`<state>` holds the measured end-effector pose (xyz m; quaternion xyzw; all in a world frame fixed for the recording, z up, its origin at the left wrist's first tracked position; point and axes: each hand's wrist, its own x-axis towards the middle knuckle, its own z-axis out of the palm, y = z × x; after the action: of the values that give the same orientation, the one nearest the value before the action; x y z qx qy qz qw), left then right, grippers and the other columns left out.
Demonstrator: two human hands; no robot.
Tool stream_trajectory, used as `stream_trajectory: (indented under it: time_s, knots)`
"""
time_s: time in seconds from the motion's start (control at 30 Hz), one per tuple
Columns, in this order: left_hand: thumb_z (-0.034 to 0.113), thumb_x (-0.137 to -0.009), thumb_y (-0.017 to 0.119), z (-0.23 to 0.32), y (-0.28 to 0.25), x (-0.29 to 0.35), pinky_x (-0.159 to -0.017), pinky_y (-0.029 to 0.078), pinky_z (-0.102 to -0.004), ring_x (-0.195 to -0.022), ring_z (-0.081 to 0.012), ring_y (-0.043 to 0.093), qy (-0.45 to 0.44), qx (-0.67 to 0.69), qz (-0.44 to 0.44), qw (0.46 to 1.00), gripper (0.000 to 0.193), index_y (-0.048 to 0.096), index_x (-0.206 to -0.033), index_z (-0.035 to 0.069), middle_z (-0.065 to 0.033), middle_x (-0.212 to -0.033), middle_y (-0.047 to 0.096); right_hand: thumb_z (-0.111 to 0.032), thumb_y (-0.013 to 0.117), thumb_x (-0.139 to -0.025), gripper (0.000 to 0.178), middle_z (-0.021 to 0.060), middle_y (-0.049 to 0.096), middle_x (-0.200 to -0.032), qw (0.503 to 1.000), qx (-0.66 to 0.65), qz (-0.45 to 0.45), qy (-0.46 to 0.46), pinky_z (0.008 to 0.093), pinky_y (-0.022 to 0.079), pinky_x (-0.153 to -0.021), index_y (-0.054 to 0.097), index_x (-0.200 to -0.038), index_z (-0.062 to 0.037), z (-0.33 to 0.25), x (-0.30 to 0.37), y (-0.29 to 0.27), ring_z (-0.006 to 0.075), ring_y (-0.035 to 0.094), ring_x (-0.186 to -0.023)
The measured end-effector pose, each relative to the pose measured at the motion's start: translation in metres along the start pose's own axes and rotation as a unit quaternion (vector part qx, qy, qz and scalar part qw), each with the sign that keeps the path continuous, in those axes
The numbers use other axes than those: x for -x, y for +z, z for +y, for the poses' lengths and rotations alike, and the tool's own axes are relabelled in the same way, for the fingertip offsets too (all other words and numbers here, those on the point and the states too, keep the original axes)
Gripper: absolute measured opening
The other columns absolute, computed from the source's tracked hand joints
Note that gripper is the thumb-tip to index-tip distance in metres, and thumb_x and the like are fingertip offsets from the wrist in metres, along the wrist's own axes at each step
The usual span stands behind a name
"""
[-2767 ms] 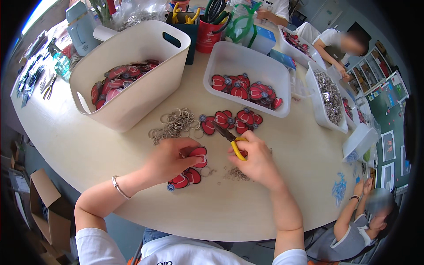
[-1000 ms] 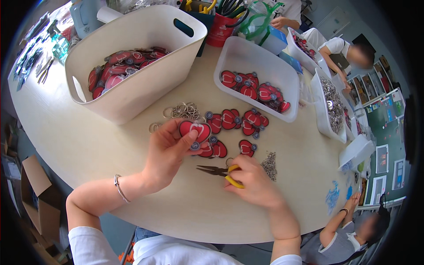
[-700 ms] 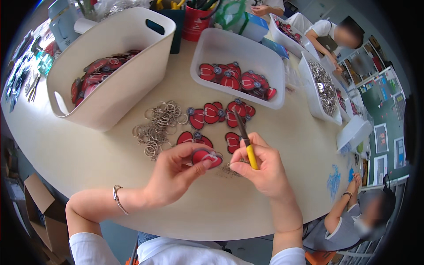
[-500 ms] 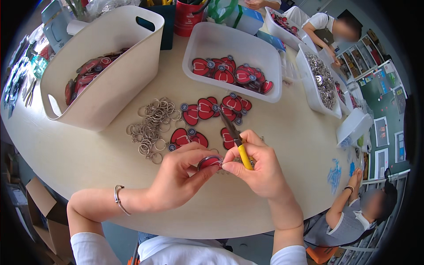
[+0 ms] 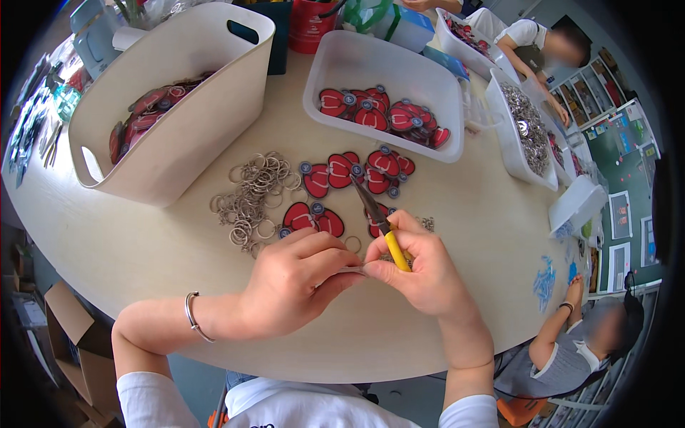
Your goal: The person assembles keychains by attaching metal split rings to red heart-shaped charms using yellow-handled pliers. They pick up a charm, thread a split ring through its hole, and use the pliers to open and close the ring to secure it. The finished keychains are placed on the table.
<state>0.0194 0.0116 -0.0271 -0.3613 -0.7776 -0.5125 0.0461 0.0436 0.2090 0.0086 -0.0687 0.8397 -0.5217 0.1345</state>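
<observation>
My left hand (image 5: pixel 292 282) is closed on a flat red charm (image 5: pixel 350 269), seen nearly edge-on and mostly hidden by the fingers. My right hand (image 5: pixel 421 274) holds pliers (image 5: pixel 395 250) with yellow handles against the palm, jaws pointing up and away. Its thumb and forefinger pinch at the right end of the charm; whatever small part they grip there is hidden. Beyond my hands lie several red heart-shaped charms (image 5: pixel 316 182) with small round dark tabs. A heap of silver split rings (image 5: pixel 253 189) lies to their left, and one loose ring (image 5: pixel 352 245) sits near my fingertips.
A tall white bin (image 5: pixel 207 146) with red charms stands at the left. A translucent tub (image 5: pixel 457 128) of charms is at the back, and another tub (image 5: pixel 515 165) of metal parts at the right. Two other people sit along the table's right side. Blue pieces (image 5: pixel 544 284) lie near one.
My left hand has turned over the charm, so its red face no longer shows and it appears edge-on. The right hand keeps the pliers and its pinch. The whole view has shifted slightly.
</observation>
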Motion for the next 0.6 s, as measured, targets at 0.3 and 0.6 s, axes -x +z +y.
stream_trajectory:
  time_s: [0.3,0.6]
  knots:
    - [0.001,-0.063,0.078,-0.008,0.000,0.000,-0.057,0.051,-0.0320,-0.068,-0.0230,0.061,0.080,-0.114,0.071,0.988,0.021,0.067,-0.081,0.003,-0.0076,-0.079,0.065,-0.008,0.068,-0.083,0.011,0.0019,0.040,-0.089,0.992,-0.012,0.112,-0.056,0.0242,0.040,-0.069,0.061,-0.084,-0.0007,0.006,0.000,0.025,0.0121,0.044,-0.080]
    - [-0.003,-0.059,0.075,-0.015,0.000,-0.001,-0.053,0.047,-0.0329,-0.064,-0.0223,0.057,0.091,-0.040,0.093,0.991,0.025,0.066,-0.082,0.002,-0.0072,-0.080,0.064,-0.003,0.070,-0.079,0.010,0.0051,0.046,-0.092,0.984,0.006,0.147,-0.099,0.0299,0.044,-0.068,0.063,-0.086,0.0005,0.009,-0.002,0.028,0.0165,0.051,-0.080]
